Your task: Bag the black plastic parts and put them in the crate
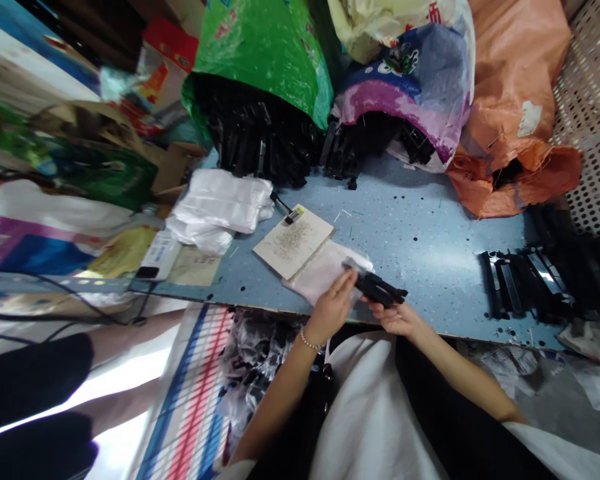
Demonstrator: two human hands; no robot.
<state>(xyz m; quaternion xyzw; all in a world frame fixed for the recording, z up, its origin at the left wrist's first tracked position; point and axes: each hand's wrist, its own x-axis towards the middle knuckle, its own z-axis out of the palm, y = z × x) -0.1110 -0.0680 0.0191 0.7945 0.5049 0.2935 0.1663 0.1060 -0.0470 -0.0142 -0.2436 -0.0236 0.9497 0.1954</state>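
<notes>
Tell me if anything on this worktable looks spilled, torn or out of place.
The orange sack at the far right is torn and frayed along its mouth. Black parts spill from the green sack onto the blue table. Small dark specks scatter across the tabletop. The right hand holds a black part.

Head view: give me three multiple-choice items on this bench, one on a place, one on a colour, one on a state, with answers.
1. Where does the row of black parts lie?
A. right side of the table
B. on the card
C. inside the green sack

2. What colour is the sack at the far right?
A. green
B. orange
C. black

3. What is the right hand doing?
A. resting flat on the table
B. holding a black part
C. lifting a sack

Answers: 1 A, the row sits right of both hands on the blue top. 2 B, its woven cloth is orange. 3 B, its fingers grip the part while the left hand touches it.
</notes>
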